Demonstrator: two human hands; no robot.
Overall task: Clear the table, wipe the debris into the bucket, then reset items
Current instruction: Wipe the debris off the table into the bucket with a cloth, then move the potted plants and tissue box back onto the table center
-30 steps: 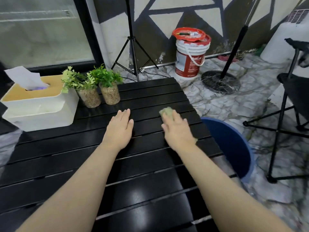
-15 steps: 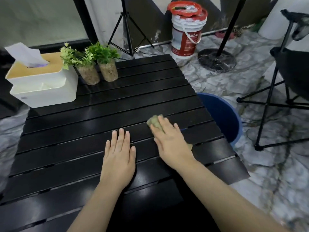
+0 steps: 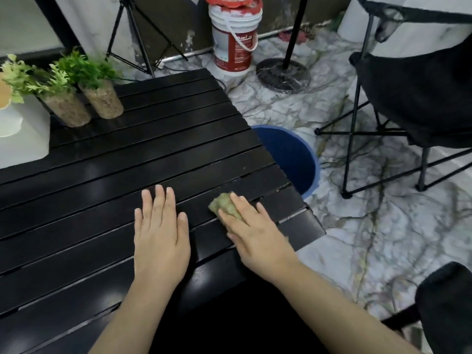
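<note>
Black slatted table (image 3: 153, 154) looks cleared; wiping is underway. Right hand (image 3: 251, 233) presses fingers flat on a green sponge (image 3: 223, 205) near the edge. Left hand (image 3: 161, 233) rests open. Next: sweep toward two o'clock, into the blue bucket (image 3: 293, 159).

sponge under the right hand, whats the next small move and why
Probably sweep the sponge rightward off the table edge, since the right hand presses it flat near that edge and the blue bucket sits just below. The left hand rests flat.

Bucket (image 3: 293, 159) right of table (image 3: 153, 154) (2 plants (image 3: 84, 90) rear-L)
</note>
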